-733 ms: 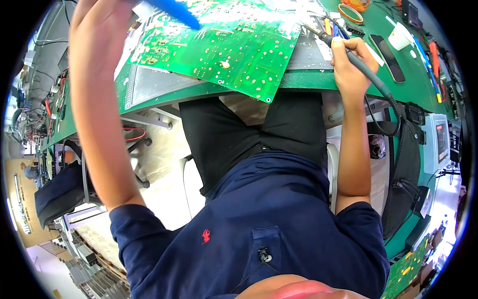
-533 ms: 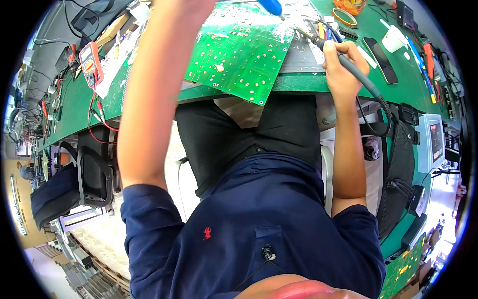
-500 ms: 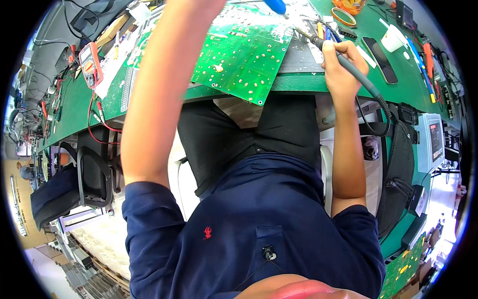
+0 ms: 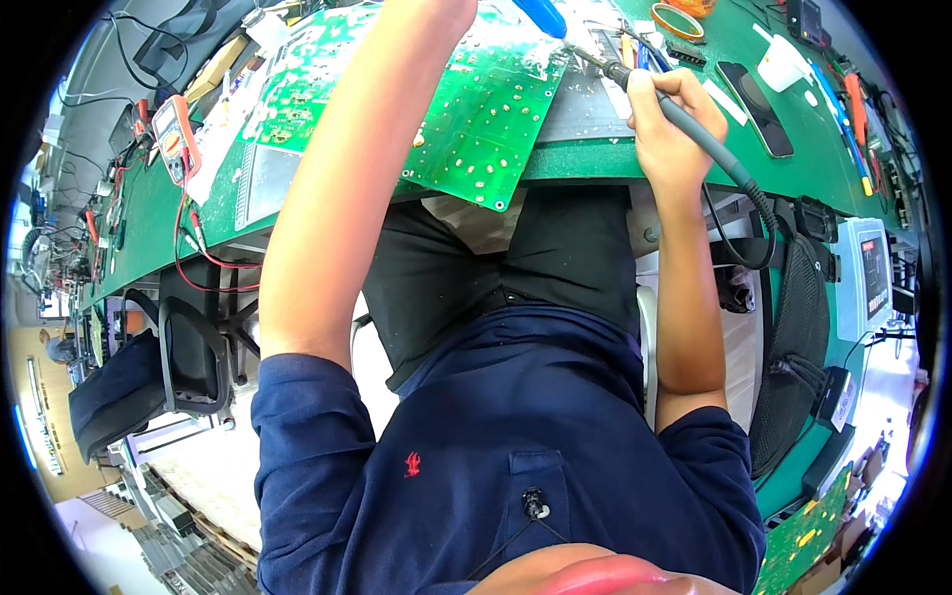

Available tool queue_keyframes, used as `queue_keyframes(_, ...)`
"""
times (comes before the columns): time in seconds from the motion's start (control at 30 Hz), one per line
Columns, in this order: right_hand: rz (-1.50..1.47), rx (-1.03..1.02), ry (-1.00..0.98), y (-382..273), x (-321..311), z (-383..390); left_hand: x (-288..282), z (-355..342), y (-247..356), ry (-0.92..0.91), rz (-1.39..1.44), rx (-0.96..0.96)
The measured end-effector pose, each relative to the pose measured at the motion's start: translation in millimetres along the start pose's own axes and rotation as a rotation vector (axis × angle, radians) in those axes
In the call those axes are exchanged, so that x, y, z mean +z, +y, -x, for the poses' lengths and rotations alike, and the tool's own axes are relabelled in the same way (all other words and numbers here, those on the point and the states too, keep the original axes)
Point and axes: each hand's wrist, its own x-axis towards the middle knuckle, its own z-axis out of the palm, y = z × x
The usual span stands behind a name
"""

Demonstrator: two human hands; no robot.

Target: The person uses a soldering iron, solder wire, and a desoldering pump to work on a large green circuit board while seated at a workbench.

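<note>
A green circuit board (image 4: 486,129) lies on a grey mat (image 4: 593,119) at the front of the green bench. My left hand (image 4: 446,14) is cut off by the top edge, its fingers out of sight, beside a blue tubular tool (image 4: 538,14) whose tip points down at the board's upper right part. My right hand (image 4: 669,124) is closed round a grey soldering iron (image 4: 701,134), whose cord loops down at the right. The iron's tip is close to the blue tool's tip; whether they touch I cannot tell.
A red multimeter (image 4: 174,136) with hanging leads lies left. Right are a phone (image 4: 752,107), white cup (image 4: 781,64), tape roll (image 4: 676,20) and pens (image 4: 840,124). A black chair (image 4: 188,337) stands left, a bag (image 4: 798,347) right; a person (image 4: 58,349) is far left.
My left arm and the blue tool have swung rightward across the board, uncovering the multimeter. My right hand with the iron has shifted slightly left and up.
</note>
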Motion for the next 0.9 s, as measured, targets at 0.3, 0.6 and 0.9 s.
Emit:
queue_keyframes(0.3, 0.024, -0.005, -0.004, 6, -5, -1, -1, -2, -6, -0.033, -0.022, 0.005)
queue_keyframes(0.6, -0.040, 0.052, -0.029, 1, -4, -1, -10, -15, -20, 0.058, -0.035, 0.033)
queue_keyframes(0.9, -0.066, 0.088, -0.036, 3, -4, -1, -12, -19, -22, 0.104, -0.136, 0.084)
